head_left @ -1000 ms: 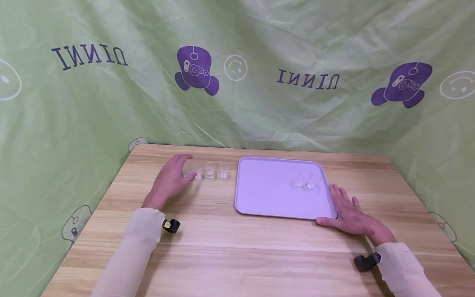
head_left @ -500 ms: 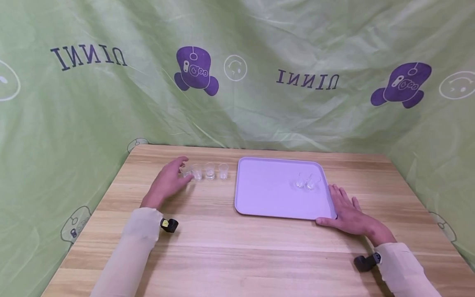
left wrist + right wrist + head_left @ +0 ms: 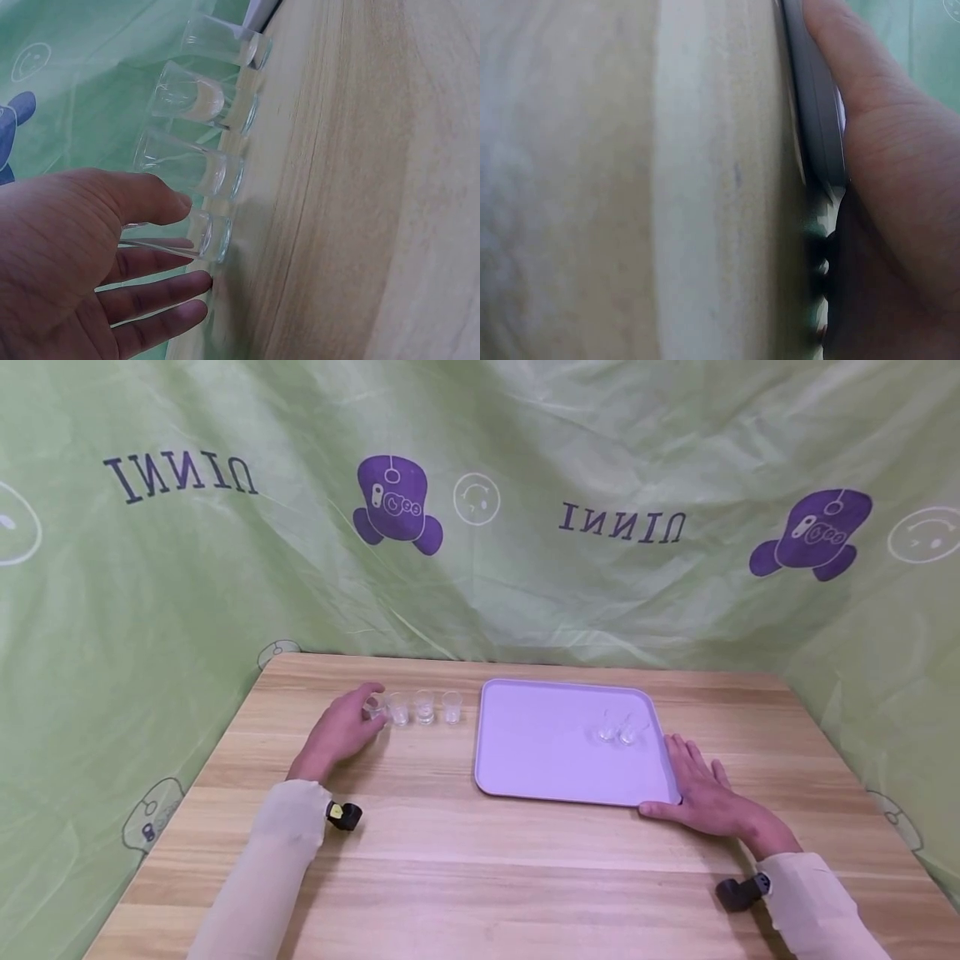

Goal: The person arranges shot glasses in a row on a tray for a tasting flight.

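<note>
Comes to six glasses (image 3: 425, 708), four on one table (image 3: 465, 868), two on one tray (image 3: 540, 743); also two hands (image 3: 339, 728), two wrist cameras (image 3: 346, 816).

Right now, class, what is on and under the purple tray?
Two clear glasses stand on the tray, toward its right side. The tray rests on the wooden table; anything else beneath it is covered and cannot be seen.
</note>
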Demonstrator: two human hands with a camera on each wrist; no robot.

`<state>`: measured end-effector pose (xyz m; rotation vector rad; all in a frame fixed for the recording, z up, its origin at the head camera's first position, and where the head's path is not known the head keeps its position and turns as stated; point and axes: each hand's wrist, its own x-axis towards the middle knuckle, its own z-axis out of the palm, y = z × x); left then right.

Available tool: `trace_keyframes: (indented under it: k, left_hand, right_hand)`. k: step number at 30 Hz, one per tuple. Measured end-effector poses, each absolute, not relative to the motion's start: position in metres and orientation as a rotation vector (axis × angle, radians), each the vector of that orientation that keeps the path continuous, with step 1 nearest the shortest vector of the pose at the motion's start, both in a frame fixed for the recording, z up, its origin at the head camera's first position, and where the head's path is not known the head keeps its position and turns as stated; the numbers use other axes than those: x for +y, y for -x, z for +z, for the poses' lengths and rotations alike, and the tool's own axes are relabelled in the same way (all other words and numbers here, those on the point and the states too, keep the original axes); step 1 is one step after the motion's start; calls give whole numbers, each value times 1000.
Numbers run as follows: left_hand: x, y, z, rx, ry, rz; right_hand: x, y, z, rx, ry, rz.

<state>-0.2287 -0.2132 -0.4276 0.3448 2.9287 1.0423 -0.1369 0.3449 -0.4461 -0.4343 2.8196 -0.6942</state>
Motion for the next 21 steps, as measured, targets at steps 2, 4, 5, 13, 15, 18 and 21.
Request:
trace_keyframes:
  k: [2,4,5,13,15,18,21]
  left_hand:
    - [-213,229,-429,2931,-347,1040]
    - [-214,229,-430,2932,-359,1039]
    - [-214,230,-430,2932,-364,1038]
    - [-215,230,-430,2921,-363,1027]
    - [-215,230,-430,2921,-365,1023]
    - [-215,230,-430,2923,-368,1018]
    - [-215,230,-430,2923,-369,1009]
  right_hand:
    - [345,137,-446,2818,435,-690]
    - [344,137,-447,2820,434,-683]
    - [344,137,-447,2821,433,-681]
    - [343,136,-447,2820,430,-687]
    - [343,136,-447,2820,429,-688]
    - [344,136,-447,2825,436,-685]
    - [344,136,-446,2826,440,-684]
